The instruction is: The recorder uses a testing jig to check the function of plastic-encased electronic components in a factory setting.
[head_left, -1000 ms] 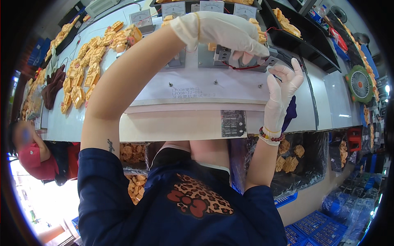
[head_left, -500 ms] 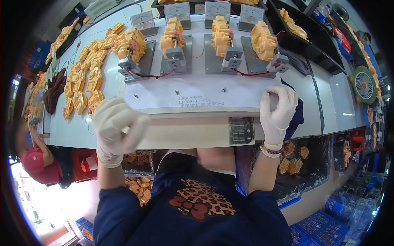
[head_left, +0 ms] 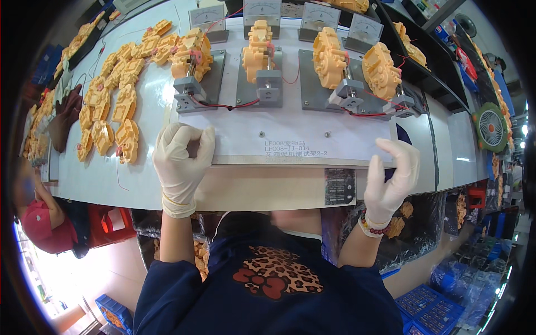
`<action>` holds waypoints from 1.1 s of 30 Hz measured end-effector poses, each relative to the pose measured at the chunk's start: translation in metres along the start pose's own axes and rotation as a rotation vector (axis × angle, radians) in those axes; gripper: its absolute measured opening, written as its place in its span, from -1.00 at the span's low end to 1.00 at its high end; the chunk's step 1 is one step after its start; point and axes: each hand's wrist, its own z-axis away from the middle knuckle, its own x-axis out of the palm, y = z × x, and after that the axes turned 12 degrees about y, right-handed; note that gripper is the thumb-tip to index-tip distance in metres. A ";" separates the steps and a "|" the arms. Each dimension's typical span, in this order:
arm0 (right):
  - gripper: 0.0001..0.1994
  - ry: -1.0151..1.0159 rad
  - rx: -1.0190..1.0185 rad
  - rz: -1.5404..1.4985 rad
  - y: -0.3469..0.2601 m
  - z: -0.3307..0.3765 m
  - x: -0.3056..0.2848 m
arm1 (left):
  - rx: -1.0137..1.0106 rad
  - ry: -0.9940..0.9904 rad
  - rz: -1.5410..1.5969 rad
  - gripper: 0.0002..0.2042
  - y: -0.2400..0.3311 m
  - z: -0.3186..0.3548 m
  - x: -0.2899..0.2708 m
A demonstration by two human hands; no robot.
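Note:
My left hand point(head_left: 181, 159), in a white glove, is at the left front corner of the white test board point(head_left: 240, 125). Its fingers are curled in toward the thumb; anything between them is hidden. My right hand point(head_left: 393, 176), gloved too, is over the right front corner, its thumb and bent fingers apart with nothing between them. Two small metal toggle switches point(head_left: 261, 134) stick up between my hands. Behind them, yellow plastic gearbox housings point(head_left: 258, 53) sit in grey metal fixtures point(head_left: 269, 86), joined to red wires point(head_left: 229, 106). Analog meters point(head_left: 262, 14) stand behind the fixtures.
Several more yellow housings point(head_left: 125, 103) lie in rows at the left of the table. A black tray point(head_left: 427, 67) borders the back right, with a green fan point(head_left: 491, 127) farther right. A person in a red shirt point(head_left: 50, 226) sits at far left. Blue crates point(head_left: 430, 307) stand lower right.
The view has shifted, carrying the fixtures rightward. My left hand, blurred before, has come to the board's left front corner. My right hand has drawn back toward me and its fingers have opened.

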 end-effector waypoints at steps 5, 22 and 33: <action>-0.78 -0.211 -0.021 -0.185 -0.020 -0.006 0.029 | 0.002 0.069 0.138 -0.89 0.006 -0.006 0.003; -0.83 -0.334 0.117 -0.205 -0.021 -0.002 0.048 | 0.142 -0.053 0.188 -0.80 0.059 0.001 0.032; -0.87 -0.244 0.383 -0.351 -0.018 -0.001 0.042 | 0.196 -0.023 0.272 -0.82 0.055 0.003 0.038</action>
